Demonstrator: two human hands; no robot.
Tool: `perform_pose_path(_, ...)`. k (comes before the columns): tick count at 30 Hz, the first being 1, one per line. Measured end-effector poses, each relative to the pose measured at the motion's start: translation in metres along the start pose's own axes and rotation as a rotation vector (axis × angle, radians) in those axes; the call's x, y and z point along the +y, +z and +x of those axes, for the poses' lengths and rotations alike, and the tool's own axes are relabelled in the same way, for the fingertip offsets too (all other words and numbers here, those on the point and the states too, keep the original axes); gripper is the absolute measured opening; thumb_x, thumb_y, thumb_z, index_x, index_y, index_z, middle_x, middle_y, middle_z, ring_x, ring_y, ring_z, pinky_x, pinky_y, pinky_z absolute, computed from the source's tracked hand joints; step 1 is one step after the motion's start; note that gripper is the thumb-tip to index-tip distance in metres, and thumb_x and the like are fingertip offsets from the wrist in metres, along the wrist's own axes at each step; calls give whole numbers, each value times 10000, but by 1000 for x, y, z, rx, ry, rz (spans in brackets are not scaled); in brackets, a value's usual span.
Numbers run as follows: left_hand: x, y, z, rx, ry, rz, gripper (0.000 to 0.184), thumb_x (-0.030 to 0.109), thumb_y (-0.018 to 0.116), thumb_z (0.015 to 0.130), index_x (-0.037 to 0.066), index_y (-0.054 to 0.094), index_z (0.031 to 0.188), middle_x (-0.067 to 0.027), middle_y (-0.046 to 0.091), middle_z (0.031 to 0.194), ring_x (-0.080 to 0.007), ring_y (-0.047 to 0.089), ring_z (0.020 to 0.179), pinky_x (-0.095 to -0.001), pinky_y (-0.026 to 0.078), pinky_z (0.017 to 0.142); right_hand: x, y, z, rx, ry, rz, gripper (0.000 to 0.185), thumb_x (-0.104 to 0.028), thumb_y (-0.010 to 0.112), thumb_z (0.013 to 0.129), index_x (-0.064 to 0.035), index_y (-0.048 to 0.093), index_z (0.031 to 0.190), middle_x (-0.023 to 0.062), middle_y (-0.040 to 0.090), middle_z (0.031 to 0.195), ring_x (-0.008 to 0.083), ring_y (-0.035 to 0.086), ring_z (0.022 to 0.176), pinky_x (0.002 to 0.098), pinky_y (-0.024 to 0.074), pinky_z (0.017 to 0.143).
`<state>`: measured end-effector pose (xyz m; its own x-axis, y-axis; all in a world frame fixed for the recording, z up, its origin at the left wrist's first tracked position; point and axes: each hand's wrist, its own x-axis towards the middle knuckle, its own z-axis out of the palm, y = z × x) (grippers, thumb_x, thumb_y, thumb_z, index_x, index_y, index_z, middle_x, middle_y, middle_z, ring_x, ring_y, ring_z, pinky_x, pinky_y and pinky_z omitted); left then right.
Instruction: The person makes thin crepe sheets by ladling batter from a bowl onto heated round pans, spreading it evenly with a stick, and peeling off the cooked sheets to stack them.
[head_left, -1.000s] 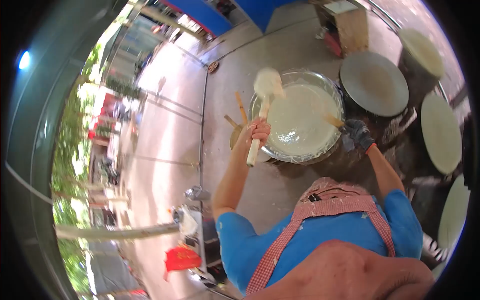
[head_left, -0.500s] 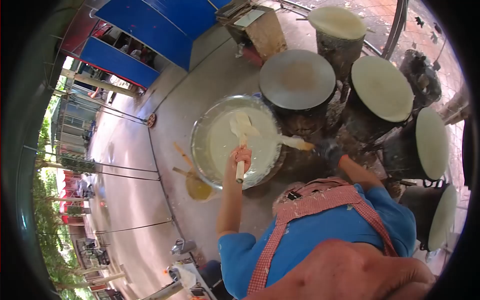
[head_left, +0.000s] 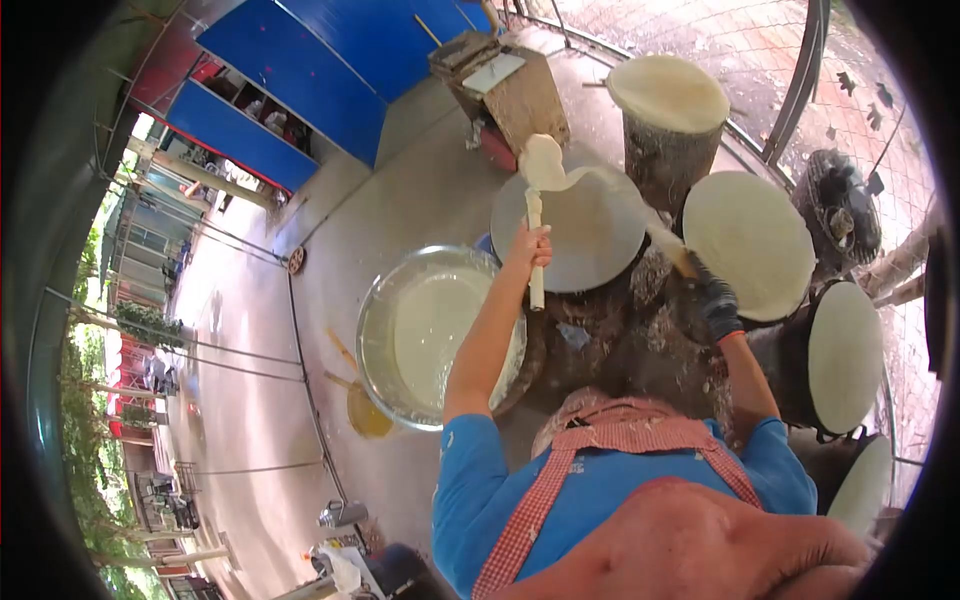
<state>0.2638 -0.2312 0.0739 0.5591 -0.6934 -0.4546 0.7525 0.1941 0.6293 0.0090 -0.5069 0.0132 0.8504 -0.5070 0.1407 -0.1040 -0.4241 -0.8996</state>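
Note:
My left hand is closed round the pale handle of a ladle, whose rounded head, coated in white batter, is over the far left edge of a round griddle. My right hand, in a dark glove, grips the wooden handle of a batter-coated spatula. Its pale blade is blurred and reaches across the griddle towards the ladle's head. Whether the two tools touch, I cannot tell. To the left of the griddle, below my left hand, stands a wide metal basin of white batter.
Several drum stoves stand to the right, with pale sheets covering round tops such as this one. A yellowish scoop lies left of the basin. A box-like stand and blue panels are at the back.
Both hands have moved from the basin to the griddle, taking the ladle and spatula along. The view has shifted, and the griddle's top now sits lower in it.

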Motion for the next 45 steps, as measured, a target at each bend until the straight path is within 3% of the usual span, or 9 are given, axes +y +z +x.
perform_pose_path(6,-29,-47,125,350,109,300,457,38,448,713,196,339,1126,-51,399,543,-152,391,358,-305,333,321,13,75,53,-118,-87,-676,381,-102,513,755,-147,497,1133,95,606,930,220,574,777,337,434,703)
perform_pose_path(8,-32,-69,131,756,1039,1255,627,20,411,687,239,277,1259,-142,527,641,-274,526,522,-410,428,491,42,67,77,-181,278,-34,328,-45,536,743,-76,544,1070,43,621,840,167,563,683,306,444,623)
perform_pose_path(12,0,-33,72,691,288,1508,660,40,408,684,167,220,1303,-224,511,1048,-377,505,894,-406,393,795,0,74,76,87,327,1013,235,-12,535,748,7,584,977,65,611,850,160,563,691,282,432,573)
perform_pose_path(17,31,-15,58,693,702,1188,649,48,421,693,129,222,1305,-217,415,1189,-358,484,972,-374,382,825,10,116,109,-43,-34,-748,263,-214,481,819,-75,577,1021,42,611,823,118,558,682,277,446,608)
perform_pose_path(21,49,-47,17,701,1098,1180,640,41,419,706,115,217,1308,-190,380,1237,-316,468,1031,-347,371,849,-4,159,112,-55,554,424,282,-182,486,798,-59,558,1042,68,613,885,127,555,771,250,436,686)
perform_pose_path(25,3,-48,-82,587,45,659,659,-27,464,694,97,237,1300,-151,346,1277,-286,334,1177,-313,292,942,-33,177,127,-245,56,-489,334,-291,507,773,-90,554,1035,112,586,955,223,574,831,321,433,745)
perform_pose_path(29,-89,-145,-120,591,625,1254,681,-41,459,694,175,249,1305,-146,419,1223,-231,551,842,-295,437,718,34,150,120,22,-105,-358,290,-294,523,769,-91,587,966,100,616,863,232,585,794,338,443,707)
perform_pose_path(34,-74,-99,-158,589,133,867,676,-50,426,678,128,241,1303,-160,379,1252,-280,464,1032,-311,390,807,-37,199,85,-101,878,375,133,-203,576,764,-123,631,855,33,592,743,108,510,620,243,432,525)
perform_pose_path(45,-92,-121,-141,541,638,1358,677,15,436,667,141,244,1303,-170,419,1214,-327,526,936,-322,424,736,62,182,94,-367,-216,-171,444,-219,620,701,-75,505,1106,59,575,1017,156,534,903,314,407,829)
